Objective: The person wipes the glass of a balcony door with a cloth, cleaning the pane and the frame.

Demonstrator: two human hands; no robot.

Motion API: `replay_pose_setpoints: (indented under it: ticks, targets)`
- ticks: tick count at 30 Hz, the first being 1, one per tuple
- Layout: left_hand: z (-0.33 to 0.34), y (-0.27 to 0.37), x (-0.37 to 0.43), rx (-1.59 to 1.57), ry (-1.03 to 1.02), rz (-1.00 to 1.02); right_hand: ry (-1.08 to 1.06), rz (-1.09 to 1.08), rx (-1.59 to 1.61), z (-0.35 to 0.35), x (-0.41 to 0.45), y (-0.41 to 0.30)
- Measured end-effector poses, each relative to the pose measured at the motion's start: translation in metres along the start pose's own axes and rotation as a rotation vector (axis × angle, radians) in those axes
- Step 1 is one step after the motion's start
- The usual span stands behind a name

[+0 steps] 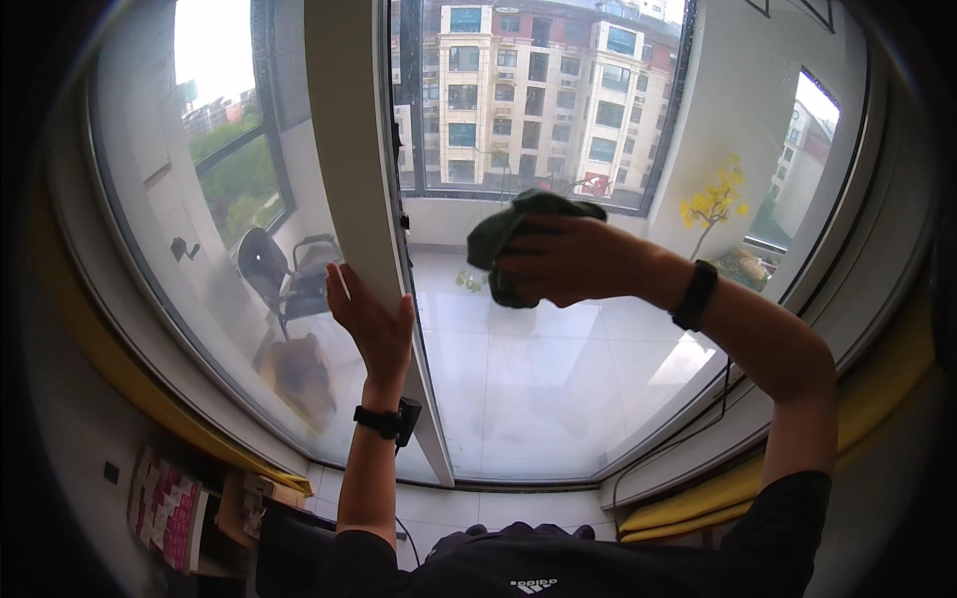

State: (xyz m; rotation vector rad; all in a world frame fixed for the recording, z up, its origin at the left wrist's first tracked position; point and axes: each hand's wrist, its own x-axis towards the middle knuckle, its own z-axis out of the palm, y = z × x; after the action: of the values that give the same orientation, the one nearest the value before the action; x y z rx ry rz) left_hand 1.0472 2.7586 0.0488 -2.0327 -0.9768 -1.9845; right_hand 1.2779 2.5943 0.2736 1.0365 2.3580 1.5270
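My right hand [572,258] is closed around a bunched dark green cloth [538,203] in front of the right glass pane [538,389]. Whether the cloth touches the glass cannot be told. My left hand [371,325] rests against the white upright frame [350,149] between two glass panels, thumb on its right side and fingers apart on its left. A black band with a small block [389,421] is strapped on my left wrist. Another black band [697,295] sits on my right wrist. The left glass pane [224,329] looks hazy near its bottom.
Behind the glass stand a black chair [265,265], a brown object [300,377] and a plant with yellow flowers [714,196]. Yellow curtains [695,516] hang at both sides. A dark cable [673,446] runs along the right frame. Boxes [168,508] stand at lower left.
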Motion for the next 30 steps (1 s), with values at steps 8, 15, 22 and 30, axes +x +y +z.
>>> replay_pose_setpoints:
  ticks: [8, 15, 22, 30]
  targets:
    - [0.002, 0.002, -0.008, -0.012, 0.029, -0.011, 0.316, 0.503, -0.424, -0.098, 0.057, 0.168]
    - [0.002, -0.01, -0.01, 0.028, 0.024, 0.025, 0.067, -0.147, -0.006, 0.017, 0.082, 0.012]
    - [0.004, -0.007, -0.008, 0.071, 0.016, 0.025, -0.099, -0.38, 0.061, 0.046, 0.039, -0.028]
    - [0.007, 0.004, -0.01, 0.011, 0.042, 0.03, 0.548, 0.589, -0.282, -0.099, 0.091, 0.2]
